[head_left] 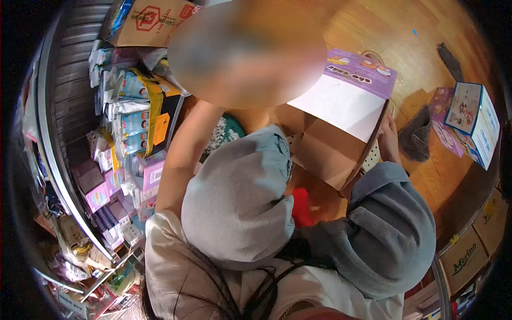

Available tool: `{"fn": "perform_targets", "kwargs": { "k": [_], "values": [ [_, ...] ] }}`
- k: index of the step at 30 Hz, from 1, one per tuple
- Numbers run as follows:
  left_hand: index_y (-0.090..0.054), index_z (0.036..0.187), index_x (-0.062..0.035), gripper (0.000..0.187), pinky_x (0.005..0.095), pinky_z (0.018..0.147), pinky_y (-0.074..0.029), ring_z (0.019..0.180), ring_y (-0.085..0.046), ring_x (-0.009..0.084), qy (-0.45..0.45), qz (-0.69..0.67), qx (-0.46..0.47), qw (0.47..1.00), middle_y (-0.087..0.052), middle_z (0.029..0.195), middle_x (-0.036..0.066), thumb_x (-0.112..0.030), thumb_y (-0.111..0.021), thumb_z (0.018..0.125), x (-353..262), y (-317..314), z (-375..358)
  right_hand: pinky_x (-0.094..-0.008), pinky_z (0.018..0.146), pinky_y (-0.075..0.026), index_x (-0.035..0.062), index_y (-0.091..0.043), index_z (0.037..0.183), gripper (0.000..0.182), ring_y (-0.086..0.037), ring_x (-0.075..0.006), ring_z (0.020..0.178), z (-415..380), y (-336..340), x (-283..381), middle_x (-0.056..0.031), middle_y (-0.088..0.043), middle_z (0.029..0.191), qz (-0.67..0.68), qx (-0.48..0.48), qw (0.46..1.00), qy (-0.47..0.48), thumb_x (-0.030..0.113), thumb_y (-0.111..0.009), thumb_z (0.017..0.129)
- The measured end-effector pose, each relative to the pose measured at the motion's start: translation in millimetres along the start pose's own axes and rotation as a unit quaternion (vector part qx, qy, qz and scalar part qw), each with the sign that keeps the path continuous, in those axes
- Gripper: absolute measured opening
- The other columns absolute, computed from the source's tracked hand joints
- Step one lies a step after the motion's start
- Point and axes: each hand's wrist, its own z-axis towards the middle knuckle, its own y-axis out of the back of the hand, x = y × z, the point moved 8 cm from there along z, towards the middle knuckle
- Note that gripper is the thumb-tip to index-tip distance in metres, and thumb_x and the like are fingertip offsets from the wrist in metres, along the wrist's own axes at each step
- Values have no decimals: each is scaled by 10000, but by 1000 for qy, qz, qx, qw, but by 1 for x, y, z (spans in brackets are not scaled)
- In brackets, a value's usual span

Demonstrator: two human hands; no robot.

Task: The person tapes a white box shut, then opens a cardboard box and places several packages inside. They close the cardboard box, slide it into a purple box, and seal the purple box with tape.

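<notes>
Brown cardboard within, white and purple on the far side: an open box (328, 146) just beyond the bent knees (240, 186), over the wooden floor (373, 32). Right hand (389, 140) at the box's right side, from outside, fingers seemingly against the board; cannot tell the firmness of the grip or the place of the thumb. Left forearm (184, 141) stretched toward the far left, left hand lost behind a large blur; cannot tell whether wide, narrow or holding something.

For a good hold, probably best to spread the right fingers flat along the side rather than pinch at the rim, so as not to crease the board. Leave the purple flap (368, 69) folded well out at the far side, away from the opening. Better to steady from both sides before any pressing or turning, to avoid skewing the corners. Mind the red thing (302, 207) between the knees, near the box's near edge, the grey cloth-like thing (417, 136) to the right, and the stacked packets (133, 128) on the left.
</notes>
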Motion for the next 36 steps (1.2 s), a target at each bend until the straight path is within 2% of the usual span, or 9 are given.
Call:
{"fn": "perform_targets", "kwargs": {
  "k": [2, 5, 9, 12, 19, 24, 26, 29, 36],
  "values": [
    [-270, 1397, -33, 784, 254, 1027, -268, 1250, -365, 158, 20, -24, -5, 999, -364, 1387, 97, -613, -363, 877, 9, 3, 4, -326, 949, -341, 36, -433, 1283, 481, -460, -162, 1085, 18, 4, -27, -53, -521, 1180, 16, -9, 1000, -8, 387, -400, 956],
    [-294, 1383, -25, 841, 292, 1041, -294, 1265, -373, 203, 94, -118, -23, 988, -351, 1396, 130, -678, -286, 852, 46, 10, 18, -341, 954, -351, 17, -444, 1247, 487, -461, -201, 1104, 11, -7, -22, -89, -521, 1165, 1, -2, 999, -38, 403, -375, 959],
    [-359, 1333, 26, 875, 292, 972, -382, 1198, -445, 148, 157, -325, -57, 931, -441, 1327, 129, -686, -171, 860, 62, 10, 29, -345, 946, -365, 4, -449, 1229, 499, -471, -220, 1105, 40, 11, -77, -116, -517, 1169, 36, 40, 991, -121, 415, -369, 958],
    [-360, 1322, 49, 893, 285, 920, -439, 1110, -527, 160, 173, -350, -55, 919, -476, 1293, 135, -696, -242, 845, 68, 10, 30, -349, 938, -373, -8, -466, 1211, 514, -492, -229, 1085, 16, -29, -32, -124, -521, 1177, 77, 62, 987, -128, 426, -364, 956],
    [-402, 1286, 53, 879, 298, 881, -469, 1043, -564, 157, 167, -464, -13, 870, -527, 1228, 132, -695, -297, 836, 78, 7, 29, -345, 923, -398, -6, -444, 1249, 547, -503, -222, 1083, 24, -29, -39, -127, -509, 1216, 71, 69, 991, -91, 445, -363, 951],
    [-568, 1074, 1, 606, 274, 760, -510, 855, -617, 132, 207, -374, -72, 901, -624, 1007, 78, -554, -501, 841, 94, 14, 29, -340, 917, -413, -3, -423, 1271, 592, -503, -216, 1095, 32, -19, -61, -125, -494, 1246, 23, 43, 991, -126, 484, -342, 944],
    [-624, 943, -41, 422, 255, 666, -520, 726, -622, 111, 207, -359, -71, 907, -646, 858, 34, -443, -612, 816, 92, 13, 29, -336, 904, -420, 0, -438, 1260, 574, -512, -208, 1079, -6, -45, -11, -118, -510, 1224, 10, -23, 985, -168, 472, -344, 947],
    [-621, 971, -34, 438, 259, 667, -523, 736, -626, 114, 204, -369, -86, 903, -649, 883, 43, -441, -621, 809, 97, 13, 32, -336, 882, -431, 2, -452, 1246, 549, -527, -203, 1048, -22, -53, 6, -109, -530, 1187, 12, -61, 980, -190, 453, -352, 950],
    [-622, 991, -27, 420, 261, 661, -530, 735, -635, 122, 225, -375, -75, 896, -656, 891, 48, -406, -631, 811, 102, 11, 33, -345, 858, -442, 2, -464, 1228, 512, -544, -204, 1012, 19, -20, -57, -102, -551, 1144, -4, 3, 988, -152, 421, -370, 949]
  ]
}}
